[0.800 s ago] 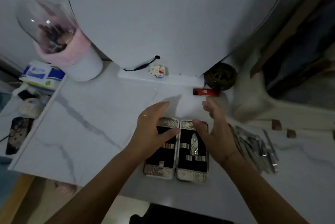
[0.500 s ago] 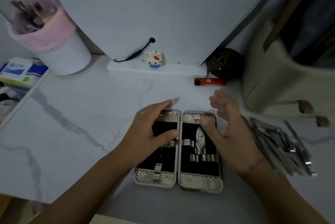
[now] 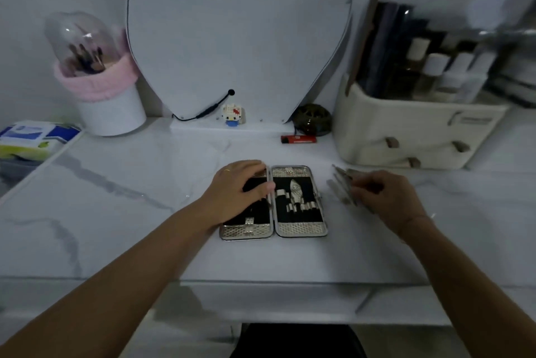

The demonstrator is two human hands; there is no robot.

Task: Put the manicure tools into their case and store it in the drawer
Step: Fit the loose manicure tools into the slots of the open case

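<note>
The manicure case (image 3: pixel 301 228) lies open flat on the marble top, silver-edged with black lining. One metal tool (image 3: pixel 295 194) sits in its right half. My left hand (image 3: pixel 237 192) rests flat on the left half, fingers spread. A pile of loose metal manicure tools (image 3: pixel 339 183) lies to the right of the case. My right hand (image 3: pixel 385 198) is on that pile, fingers curled over the tools; whether it grips one is hidden. The drawer front (image 3: pixel 261 302) shows below the table's front edge, shut.
A mirror (image 3: pixel 237 38) stands at the back with a small toy figure (image 3: pixel 233 114) and a red lighter (image 3: pixel 298 139) before it. A cream cosmetics organiser (image 3: pixel 406 131) stands back right, a brush holder (image 3: pixel 110 108) back left, a wipes pack (image 3: pixel 32 137) far left.
My right hand has moved off the case to the right, onto the pile of loose tools. My left hand stays on the left half. The camera has tilted up.
</note>
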